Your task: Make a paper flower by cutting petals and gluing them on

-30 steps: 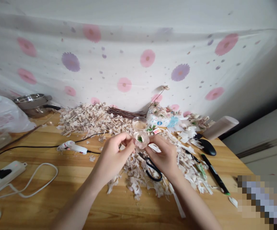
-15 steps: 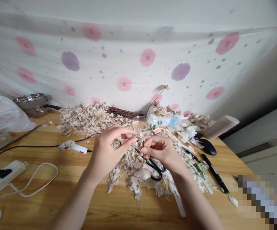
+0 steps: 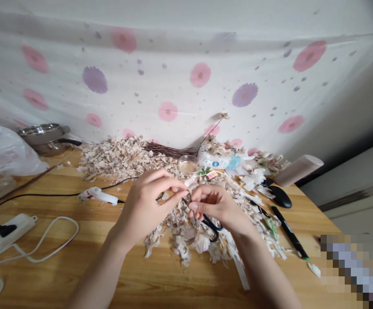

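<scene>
A cloth printed with pink and purple daisies point(image 3: 173, 73) hangs behind a wooden desk point(image 3: 38, 274). A heap of pale paper-like scraps point(image 3: 115, 159) spreads across the middle of the desk, with a bundle of brown twigs point(image 3: 169, 149) lying at its far edge.

The left hand point(image 3: 149, 206) and right hand point(image 3: 214, 204) are raised over the scraps at centre frame, close together. Both grips are narrow, pinched on a thin dark stem point(image 3: 189, 198); the stem is too small to identify further. Black-handled scissors point(image 3: 212, 226) lie on the scraps directly under the right hand.

A small glass cup point(image 3: 188, 165) stands beyond the hands, near a tissue box point(image 3: 220, 161). Left of the hands lies a white hot glue gun point(image 3: 98, 196); a white power strip point(image 3: 10, 225) sits at lower left. A steel pot point(image 3: 44, 139) and a plastic bag point(image 3: 2, 150) occupy the upper left. A black computer mouse point(image 3: 279, 196) and a black marker point(image 3: 289, 231) lie at right.
</scene>
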### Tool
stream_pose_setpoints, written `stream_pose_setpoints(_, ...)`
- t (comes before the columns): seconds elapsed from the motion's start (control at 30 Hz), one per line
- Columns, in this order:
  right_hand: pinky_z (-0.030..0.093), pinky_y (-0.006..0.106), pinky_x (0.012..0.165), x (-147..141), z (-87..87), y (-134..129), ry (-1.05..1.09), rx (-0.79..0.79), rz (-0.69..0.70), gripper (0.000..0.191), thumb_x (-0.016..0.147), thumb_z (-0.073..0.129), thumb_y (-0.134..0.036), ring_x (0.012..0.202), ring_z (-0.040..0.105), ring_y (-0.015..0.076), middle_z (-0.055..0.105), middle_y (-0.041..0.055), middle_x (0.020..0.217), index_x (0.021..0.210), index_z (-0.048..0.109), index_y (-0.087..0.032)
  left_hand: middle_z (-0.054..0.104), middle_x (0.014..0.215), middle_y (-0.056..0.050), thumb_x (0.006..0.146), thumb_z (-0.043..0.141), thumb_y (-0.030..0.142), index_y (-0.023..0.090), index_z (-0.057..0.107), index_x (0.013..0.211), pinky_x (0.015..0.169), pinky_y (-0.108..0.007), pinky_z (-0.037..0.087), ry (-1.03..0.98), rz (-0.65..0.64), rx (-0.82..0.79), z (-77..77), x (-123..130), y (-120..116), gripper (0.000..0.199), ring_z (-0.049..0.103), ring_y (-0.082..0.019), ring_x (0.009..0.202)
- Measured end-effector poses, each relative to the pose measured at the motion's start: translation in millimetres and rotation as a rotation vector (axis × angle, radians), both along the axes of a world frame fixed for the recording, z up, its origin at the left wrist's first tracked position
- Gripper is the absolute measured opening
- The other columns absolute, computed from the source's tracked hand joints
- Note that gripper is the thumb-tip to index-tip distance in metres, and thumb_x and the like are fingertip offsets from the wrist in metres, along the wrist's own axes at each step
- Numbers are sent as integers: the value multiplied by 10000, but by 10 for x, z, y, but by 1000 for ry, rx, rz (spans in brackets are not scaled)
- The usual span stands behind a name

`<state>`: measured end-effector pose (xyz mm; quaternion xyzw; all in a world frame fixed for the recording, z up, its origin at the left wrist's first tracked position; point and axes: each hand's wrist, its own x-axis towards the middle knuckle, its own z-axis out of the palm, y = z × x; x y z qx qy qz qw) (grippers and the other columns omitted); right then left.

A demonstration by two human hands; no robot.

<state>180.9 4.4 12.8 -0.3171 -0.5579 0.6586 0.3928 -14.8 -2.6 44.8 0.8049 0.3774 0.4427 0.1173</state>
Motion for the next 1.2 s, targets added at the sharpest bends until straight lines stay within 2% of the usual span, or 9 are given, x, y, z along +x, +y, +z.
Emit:
stream_pose_setpoints(0.2,471,178,503,-13,34,-29,-44,18,-30,167,678,790,-252,502,565,70,678,-11,626,717,657,-158,600,814,0,845,613,155,196,656,867,707,-265,414,41,-9,38,1,-8,-16,63,555,-121,758)
stream_pose_setpoints(0.4,455,161,517,15,54,-45,-51,38,-17,125,735,748,-230,512,552,55,681,-13,635,729,646,-156,591,811,1,863,589,157,187,634,863,705,-264,402,73,-6,43,23,-9,-27,55,540,-121,754)
stream_pose_setpoints(0.7,458,192,528,34,41,-49,-89,112,-41,132,753,733,-264,545,565,80,676,-2,660,758,649,-162,601,807,-4,854,616,172,193,633,848,712,-277,415,55,-11,63,39,-20,-38,28,553,-134,767)
stream_pose_setpoints(0.87,501,220,583,43,51,-63,-125,245,-131,101,767,721,-255,627,627,112,683,4,688,766,652,-181,616,796,-9,813,669,157,197,649,853,709,-278,438,35,-18,133,68,-79,-58,60,567,-139,767)
stream_pose_setpoints(1.0,514,226,570,31,84,-70,-191,367,-200,118,762,721,-272,617,640,127,688,17,673,724,669,-173,605,779,-8,794,676,110,205,660,864,702,-285,435,48,-34,192,99,-127,-100,119,553,-140,758)
stream_pose_setpoints(1.1,515,229,568,33,63,-60,-241,485,-297,100,754,726,-263,616,642,137,702,21,680,712,696,-177,594,757,1,762,720,128,204,654,836,696,-288,427,30,-48,198,117,-152,-134,126,543,-137,741)
stream_pose_setpoints(1.2,524,253,630,47,1,-47,-284,629,-410,58,788,687,-206,666,657,152,716,19,720,736,712,-205,598,745,9,749,745,175,199,637,803,691,-279,425,-42,-28,155,124,-154,-148,123,547,-133,742)
